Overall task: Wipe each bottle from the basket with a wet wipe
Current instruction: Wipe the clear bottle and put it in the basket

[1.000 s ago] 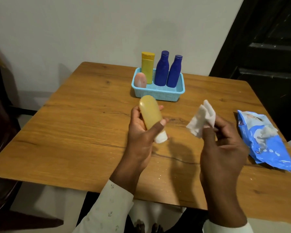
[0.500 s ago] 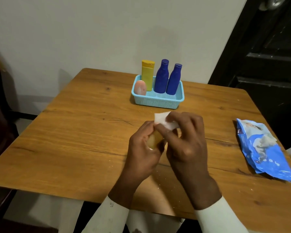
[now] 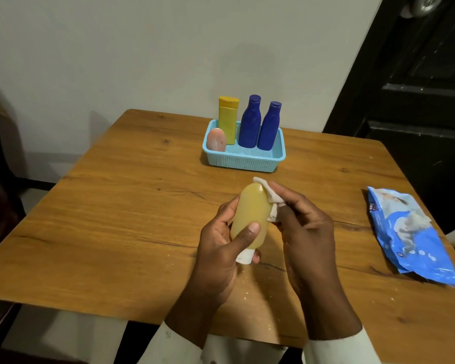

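Note:
My left hand [image 3: 218, 248] grips an amber bottle [image 3: 250, 214] with a white cap pointing down, held over the wooden table [image 3: 116, 219]. My right hand [image 3: 307, 232] presses a white wet wipe [image 3: 269, 199] against the bottle's upper right side. Behind them a light blue basket [image 3: 247, 161] holds a yellow bottle [image 3: 228, 119], two dark blue bottles [image 3: 250, 122] [image 3: 269, 127] and a small pink bottle [image 3: 216, 140] at its front left.
A blue pack of wet wipes [image 3: 410, 237] lies on the table at the right edge. A dark door [image 3: 418, 74] stands behind the table on the right. A pale wall runs along the back.
One second ago my right hand held the wipe apart from the bottle. It then closed over the bottle, and the wipe now sits on the bottle's upper right side, with the bottle showing.

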